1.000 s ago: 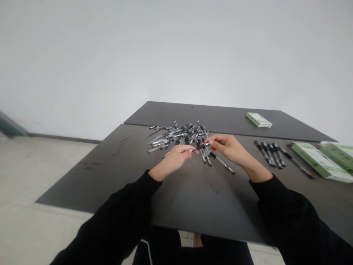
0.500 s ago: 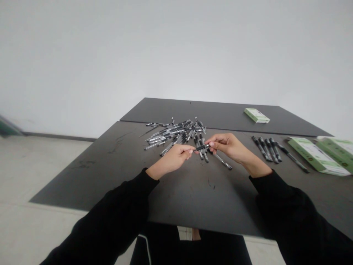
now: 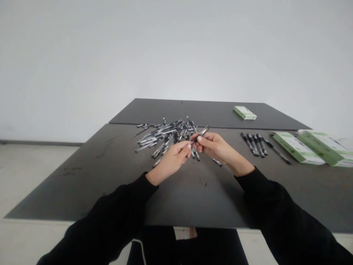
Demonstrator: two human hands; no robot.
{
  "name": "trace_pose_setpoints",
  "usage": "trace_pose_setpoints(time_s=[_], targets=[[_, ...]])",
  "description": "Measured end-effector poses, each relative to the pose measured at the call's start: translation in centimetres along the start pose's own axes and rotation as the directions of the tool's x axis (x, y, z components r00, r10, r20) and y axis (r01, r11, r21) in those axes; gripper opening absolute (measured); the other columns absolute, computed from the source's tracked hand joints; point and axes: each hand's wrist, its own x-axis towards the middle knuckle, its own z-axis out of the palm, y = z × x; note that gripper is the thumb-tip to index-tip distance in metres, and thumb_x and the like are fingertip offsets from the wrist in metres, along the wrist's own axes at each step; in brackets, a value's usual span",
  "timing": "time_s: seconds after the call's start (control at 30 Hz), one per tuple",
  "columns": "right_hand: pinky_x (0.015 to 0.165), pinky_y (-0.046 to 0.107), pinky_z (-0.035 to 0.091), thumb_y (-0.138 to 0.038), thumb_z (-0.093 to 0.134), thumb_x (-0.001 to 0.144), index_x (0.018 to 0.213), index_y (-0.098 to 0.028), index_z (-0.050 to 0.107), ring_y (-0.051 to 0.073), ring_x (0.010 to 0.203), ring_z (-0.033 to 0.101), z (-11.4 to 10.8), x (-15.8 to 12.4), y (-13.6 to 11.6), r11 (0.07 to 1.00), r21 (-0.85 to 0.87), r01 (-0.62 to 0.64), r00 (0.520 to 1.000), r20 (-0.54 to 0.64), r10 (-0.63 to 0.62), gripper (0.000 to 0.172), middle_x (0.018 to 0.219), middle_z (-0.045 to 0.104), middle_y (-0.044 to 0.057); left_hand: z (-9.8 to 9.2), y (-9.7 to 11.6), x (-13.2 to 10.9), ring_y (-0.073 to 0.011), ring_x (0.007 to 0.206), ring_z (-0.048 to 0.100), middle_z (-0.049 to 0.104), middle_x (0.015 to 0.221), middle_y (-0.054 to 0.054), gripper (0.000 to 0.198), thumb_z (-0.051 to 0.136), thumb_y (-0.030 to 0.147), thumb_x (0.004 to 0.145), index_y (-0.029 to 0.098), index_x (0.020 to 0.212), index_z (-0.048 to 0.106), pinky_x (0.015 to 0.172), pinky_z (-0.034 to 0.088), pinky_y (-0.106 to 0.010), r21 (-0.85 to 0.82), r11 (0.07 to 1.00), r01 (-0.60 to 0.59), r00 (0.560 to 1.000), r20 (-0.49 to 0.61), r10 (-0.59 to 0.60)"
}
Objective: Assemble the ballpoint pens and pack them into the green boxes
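Note:
Near the middle of the table, a black-and-clear pen (image 3: 204, 130) slants up to the right between my hands. My right hand (image 3: 213, 146) is closed on it, thumb and fingers round its dark part. My left hand (image 3: 176, 156) pinches the lower-left end, with the fingertips of both hands close together; that end is mostly hidden. Just beyond my hands spreads a loose pile of similar pens (image 3: 165, 136). One pen (image 3: 217, 162) lies on the table below my right hand, partly hidden by it.
To the right lies a row of several pens (image 3: 253, 144), with a slanted pen (image 3: 278, 152) beside it. Two green-and-white boxes (image 3: 299, 149) (image 3: 325, 147) stand farther right. Another green box (image 3: 245, 112) sits on the far panel of the dark table (image 3: 116, 191).
The pen has turned from nearly level to tilted up at the right. My right hand has slid left along it, nearer my left hand. The view has shifted slightly right.

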Motion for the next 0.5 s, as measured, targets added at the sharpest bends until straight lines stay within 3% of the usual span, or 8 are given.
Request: trace_pose_setpoints(time_s=[0.1,0.13,0.2,0.23,0.27,0.33,0.43,0.5], targets=[[0.053,0.024,0.038,-0.059,0.066,0.083,0.079,-0.017,0.064,0.01,0.055,0.045,0.3,-0.2,0.2,0.967,-0.253,-0.012,0.996,0.077,0.032,0.042,0.061,0.056,-0.002,0.3,-0.4,-0.3,-0.0094,0.058,0.052,0.058,0.072,0.0,0.038,0.043,0.044,0.097,0.016,0.078,0.058,0.056,0.039,-0.023,0.067,0.997,0.029,0.999,0.039,-0.032],[0.053,0.025,0.038,-0.06,0.061,0.086,0.077,-0.018,0.062,0.01,0.054,0.046,-0.3,-0.3,0.0,0.938,-0.346,-0.03,0.999,0.031,0.044,0.044,0.06,0.056,-0.001,0.2,-0.7,-0.3,-0.011,0.063,0.056,0.063,0.079,-0.003,0.038,0.041,0.044,0.098,0.015,0.084,0.061,0.057,0.041,-0.023,0.069,0.996,0.058,0.997,0.048,-0.061],[0.055,0.025,0.04,-0.06,0.05,0.092,0.077,-0.019,0.059,0.012,0.054,0.048,-2.8,-0.5,-0.9,0.824,-0.545,-0.152,0.973,-0.229,0.028,0.045,0.06,0.056,0.0,0.1,-1.2,-0.4,-0.0132,0.072,0.061,0.068,0.093,-0.007,0.038,0.038,0.042,0.099,0.014,0.098,0.065,0.06,0.043,-0.024,0.072,0.992,0.107,0.992,0.055,-0.111],[0.056,0.025,0.04,-0.057,0.044,0.095,0.078,-0.019,0.058,0.012,0.055,0.049,-4.6,-0.8,-1.6,0.745,-0.615,-0.259,0.913,-0.407,-0.018,0.044,0.06,0.056,0.0,0.1,-1.5,-0.5,-0.0133,0.073,0.062,0.068,0.094,-0.007,0.037,0.038,0.039,0.099,0.014,0.103,0.064,0.06,0.044,-0.024,0.08,0.99,0.116,0.991,0.056,-0.121],[0.057,0.025,0.04,-0.055,0.038,0.098,0.077,-0.019,0.057,0.012,0.056,0.049,-6.8,-1.2,-2.3,0.617,-0.67,-0.413,0.804,-0.587,-0.1,0.046,0.062,0.055,0.0,0.0,-1.6,-0.5,-0.0127,0.071,0.062,0.067,0.091,-0.006,0.035,0.038,0.036,0.098,0.015,0.106,0.063,0.061,0.044,-0.024,0.094,0.989,0.115,0.991,0.059,-0.12],[0.059,0.027,0.036,-0.046,0.039,0.098,0.073,-0.017,0.057,0.013,0.058,0.045,-11.4,-2.4,-3.6,0.511,-0.645,-0.568,0.681,-0.717,-0.148,0.042,0.061,0.052,0.002,0.1,-1.7,-0.6,-0.0115,0.063,0.059,0.063,0.078,-0.001,0.031,0.037,0.033,0.098,0.016,0.108,0.061,0.06,0.044,-0.025,0.117,0.988,0.1,0.991,0.079,-0.109],[0.06,0.032,0.034,-0.034,0.052,0.091,0.064,-0.014,0.06,0.016,0.057,0.046,-17.5,-5.0,-4.4,0.353,-0.566,-0.745,0.571,-0.815,-0.101,0.034,0.054,0.05,0.005,0.3,-1.6,-0.8,-0.0109,0.055,0.055,0.057,0.067,0.003,0.029,0.036,0.032,0.098,0.017,0.103,0.061,0.059,0.043,-0.025,0.155,0.981,0.112,0.983,0.124,-0.132],[0.062,0.034,0.034,-0.03,0.054,0.089,0.062,-0.012,0.063,0.018,0.061,0.048,-20.1,-6.5,-4.0,0.248,-0.556,-0.793,0.554,-0.828,-0.085,0.033,0.057,0.053,0.008,0.5,-1.3,-1.0,-0.0108,0.055,0.053,0.056,0.064,0.004,0.028,0.036,0.031,0.097,0.017,0.096,0.061,0.059,0.043,-0.024,0.204,0.972,0.117,0.978,0.144,-0.148]])
